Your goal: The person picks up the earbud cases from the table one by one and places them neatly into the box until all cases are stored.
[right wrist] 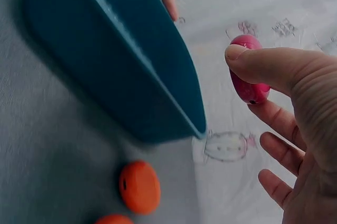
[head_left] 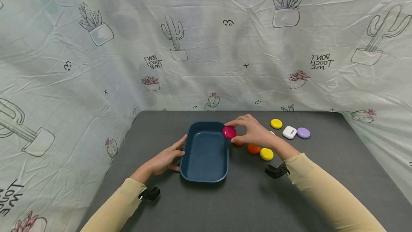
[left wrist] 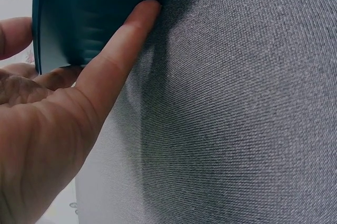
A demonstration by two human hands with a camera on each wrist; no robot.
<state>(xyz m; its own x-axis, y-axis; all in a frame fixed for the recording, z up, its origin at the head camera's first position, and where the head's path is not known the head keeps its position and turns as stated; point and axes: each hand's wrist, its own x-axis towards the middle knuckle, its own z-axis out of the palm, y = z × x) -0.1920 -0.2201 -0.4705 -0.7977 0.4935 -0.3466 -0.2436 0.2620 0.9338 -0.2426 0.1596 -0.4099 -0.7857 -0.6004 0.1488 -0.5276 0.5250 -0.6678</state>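
Observation:
A blue rectangular bin (head_left: 204, 180) stands on the table with its open top up. My left hand (head_left: 165, 158) rests against its left side, fingers at the rim; the left wrist view shows the thumb (left wrist: 113, 55) stretched along the outer wall. Between thumb and fingertips, my right hand (head_left: 254, 131) pinches a rounded pink earbud case (right wrist: 246, 71). It is held up by the bin's right rim near the far corner. A seam and a small dark port show on it. Beneath the right hand lie orange cases (right wrist: 140, 187), partly covered in the head view.
Right of the bin are a near yellow case (head_left: 266, 154), a far yellow case (head_left: 276, 124), a white case (head_left: 289, 132) and a purple case (head_left: 303, 133). Another pale one is mostly hidden behind the right hand. A printed cloth (head_left: 206, 46) hangs behind the grey table (head_left: 244, 203).

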